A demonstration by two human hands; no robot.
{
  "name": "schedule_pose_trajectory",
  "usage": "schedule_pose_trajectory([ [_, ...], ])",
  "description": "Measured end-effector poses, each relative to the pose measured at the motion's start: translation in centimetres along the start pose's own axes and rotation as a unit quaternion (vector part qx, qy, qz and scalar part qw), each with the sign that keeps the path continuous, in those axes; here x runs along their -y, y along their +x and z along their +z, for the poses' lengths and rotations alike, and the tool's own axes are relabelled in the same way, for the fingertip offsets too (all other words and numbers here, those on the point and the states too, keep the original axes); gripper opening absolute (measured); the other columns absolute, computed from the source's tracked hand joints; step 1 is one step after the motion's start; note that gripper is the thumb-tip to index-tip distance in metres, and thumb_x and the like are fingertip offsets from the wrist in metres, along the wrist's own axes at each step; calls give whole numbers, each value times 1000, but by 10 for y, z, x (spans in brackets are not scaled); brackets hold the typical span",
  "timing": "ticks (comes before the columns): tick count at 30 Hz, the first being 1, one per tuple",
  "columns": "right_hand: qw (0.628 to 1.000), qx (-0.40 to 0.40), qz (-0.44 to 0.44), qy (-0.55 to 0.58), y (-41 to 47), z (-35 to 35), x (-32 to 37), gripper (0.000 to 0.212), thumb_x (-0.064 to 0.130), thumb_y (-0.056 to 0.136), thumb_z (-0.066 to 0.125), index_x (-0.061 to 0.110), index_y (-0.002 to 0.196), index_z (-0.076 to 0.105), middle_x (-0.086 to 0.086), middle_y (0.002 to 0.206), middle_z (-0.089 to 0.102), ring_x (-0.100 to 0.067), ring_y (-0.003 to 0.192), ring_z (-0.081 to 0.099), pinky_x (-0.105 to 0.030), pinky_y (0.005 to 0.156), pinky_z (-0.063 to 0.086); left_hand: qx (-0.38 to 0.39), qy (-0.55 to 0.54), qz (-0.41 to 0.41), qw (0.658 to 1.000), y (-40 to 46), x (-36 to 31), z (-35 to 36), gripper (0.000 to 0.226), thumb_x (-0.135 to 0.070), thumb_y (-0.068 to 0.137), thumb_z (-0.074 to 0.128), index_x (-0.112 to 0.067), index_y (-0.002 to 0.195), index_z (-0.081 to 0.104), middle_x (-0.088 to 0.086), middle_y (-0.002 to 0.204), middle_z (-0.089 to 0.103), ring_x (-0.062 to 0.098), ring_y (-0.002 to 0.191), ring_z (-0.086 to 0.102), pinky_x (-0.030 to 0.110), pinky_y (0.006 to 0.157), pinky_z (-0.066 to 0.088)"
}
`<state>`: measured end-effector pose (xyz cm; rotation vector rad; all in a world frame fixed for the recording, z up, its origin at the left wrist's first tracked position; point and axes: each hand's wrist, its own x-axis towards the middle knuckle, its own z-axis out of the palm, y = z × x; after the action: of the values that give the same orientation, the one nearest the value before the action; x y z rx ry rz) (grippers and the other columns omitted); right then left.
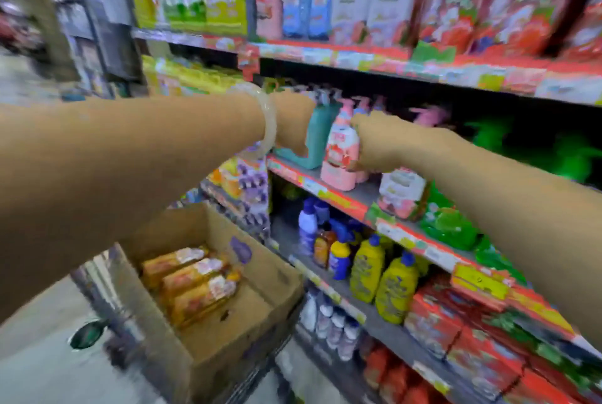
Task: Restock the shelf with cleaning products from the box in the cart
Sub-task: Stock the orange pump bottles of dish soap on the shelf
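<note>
Both arms reach to the middle shelf. My left hand, with a pale bangle on the wrist, grips a teal pump bottle standing at the shelf's left end. My right hand grips a pink pump bottle right beside it at the shelf's front edge. More pink pump bottles stand behind them. Below my left arm sits an open cardboard box in the cart, with several orange packs lying inside.
Green refill pouches and a pink pouch fill the same shelf to the right. Yellow and blue bottles stand on the shelf below, red packs lower still. The top shelf holds tall pink and blue packs. Aisle floor lies at lower left.
</note>
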<state>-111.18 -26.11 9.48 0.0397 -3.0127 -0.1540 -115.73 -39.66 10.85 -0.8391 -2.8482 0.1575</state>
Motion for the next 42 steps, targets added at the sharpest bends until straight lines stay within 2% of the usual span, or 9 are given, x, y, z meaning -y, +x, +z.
schedule_pose_trajectory([
  [7, 987, 92, -116, 58, 58, 89, 165, 61, 34, 85, 65, 4, 130, 39, -21, 134, 46, -37, 123, 47, -39, 97, 42, 94, -26, -165, 982, -78, 161, 93, 49, -28, 82, 69, -4, 121, 55, 17, 120, 62, 34, 111, 58, 37, 89, 47],
  [11, 976, 160, -132, 73, 91, 143, 218, 58, 33, 86, 65, 4, 129, 41, -19, 134, 45, -36, 124, 46, -38, 96, 43, 157, -38, -182, 970, -92, 207, 154, 37, -21, 91, 56, -3, 122, 53, 17, 123, 60, 32, 115, 56, 36, 91, 44],
  [14, 968, 201, -125, 89, 126, 181, 241, 60, 35, 86, 64, 4, 131, 38, -19, 135, 42, -38, 123, 45, -39, 93, 43, 212, -43, -186, 958, -87, 234, 204, 40, -31, 88, 62, -10, 121, 56, 11, 120, 62, 27, 110, 60, 27, 81, 45],
  [17, 960, 239, -107, 96, 157, 216, 253, 61, 37, 87, 63, 5, 132, 37, -17, 135, 41, -37, 123, 46, -40, 93, 43, 254, -41, -197, 946, -71, 253, 245, 55, -37, 84, 67, -8, 127, 50, 12, 125, 58, 27, 115, 56, 32, 90, 46],
  [21, 955, 267, -81, 99, 185, 274, 259, 57, 35, 85, 65, 6, 127, 42, -14, 133, 44, -35, 123, 45, -42, 95, 43, 276, -74, -177, 942, -46, 269, 301, 54, -37, 81, 69, -12, 126, 52, 9, 121, 59, 26, 110, 58, 36, 94, 50],
  [34, 882, 387, 123, 237, 241, 437, 275, 55, 29, 88, 60, 10, 136, 41, -13, 139, 47, -30, 129, 45, -36, 105, 39, 461, -71, -23, 884, 37, 309, 480, 62, -34, 85, 63, -15, 139, 38, 7, 137, 46, 26, 127, 46, 35, 104, 41],
  [37, 844, 422, 183, 275, 251, 475, 290, 60, 28, 89, 59, 13, 142, 34, -11, 143, 44, -30, 132, 43, -38, 108, 37, 497, -90, -16, 863, 55, 316, 515, 63, -39, 80, 67, -14, 133, 45, 9, 134, 49, 28, 124, 48, 40, 102, 44],
  [39, 814, 436, 228, 307, 253, 502, 303, 81, 39, 82, 65, 17, 148, 22, -10, 147, 39, -31, 133, 40, -40, 109, 36, 513, -108, -1, 852, 64, 321, 537, 62, -42, 83, 65, -10, 133, 47, 11, 135, 50, 29, 125, 47, 39, 103, 43],
  [42, 757, 425, 326, 374, 247, 544, 324, 91, 42, 80, 68, 19, 150, 14, -9, 146, 40, -31, 132, 41, -38, 111, 34, 532, -144, 7, 834, 70, 323, 569, 66, -44, 89, 59, -7, 140, 39, 13, 142, 42, 31, 133, 40, 39, 107, 35],
])
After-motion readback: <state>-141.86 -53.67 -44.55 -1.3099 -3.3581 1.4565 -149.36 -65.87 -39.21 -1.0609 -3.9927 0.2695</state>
